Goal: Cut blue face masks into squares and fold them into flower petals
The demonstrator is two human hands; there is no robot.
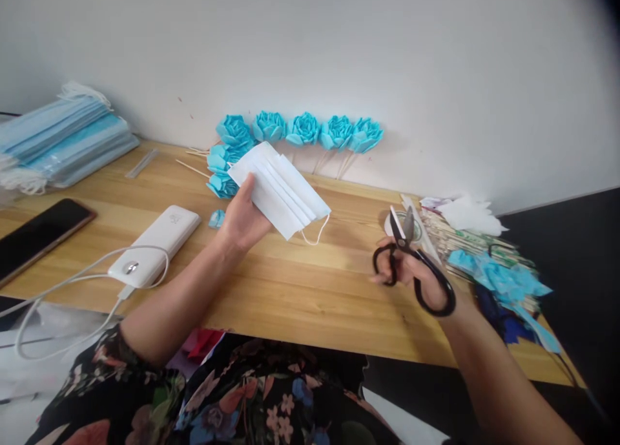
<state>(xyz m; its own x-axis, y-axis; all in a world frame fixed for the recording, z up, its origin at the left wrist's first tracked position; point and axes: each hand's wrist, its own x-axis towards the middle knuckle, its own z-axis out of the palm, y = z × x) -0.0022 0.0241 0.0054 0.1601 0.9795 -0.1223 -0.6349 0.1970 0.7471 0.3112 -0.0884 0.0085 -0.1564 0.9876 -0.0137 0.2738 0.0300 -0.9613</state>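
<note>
The left hand grasps a pleated face mask above the wooden tabletop, thumb on its near face; the right hand has its fingers around the black handles of partly open scissors, blades pointing toward the wall

no readable text or labels can be seen.

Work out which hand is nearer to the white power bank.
The person's left. The left hand is just right of the power bank, holding a face mask; the right hand is much farther right, holding open scissors.
</note>
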